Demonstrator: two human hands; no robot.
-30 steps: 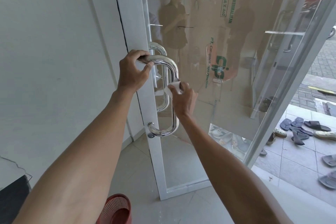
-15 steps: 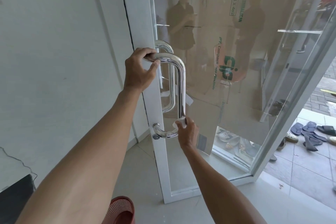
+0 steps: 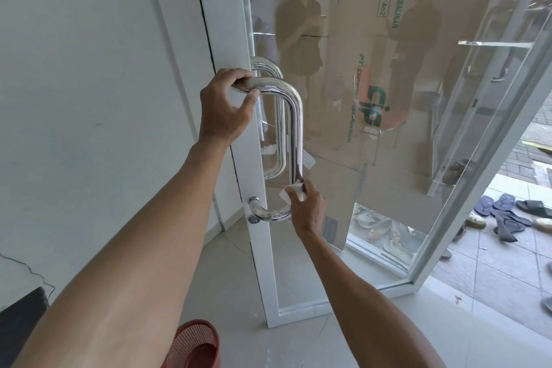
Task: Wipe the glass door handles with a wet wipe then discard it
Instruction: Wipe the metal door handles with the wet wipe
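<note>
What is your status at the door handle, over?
Left hand grips handle top. Right hand holds wet wipe against handle's lower end. Nothing in the way; red basket on floor.

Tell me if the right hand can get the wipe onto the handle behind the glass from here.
Probably not directly. The right hand holds the wipe low on the near handle, and the glass stands between it and the far handle. It would have to go round the door's edge.
</note>
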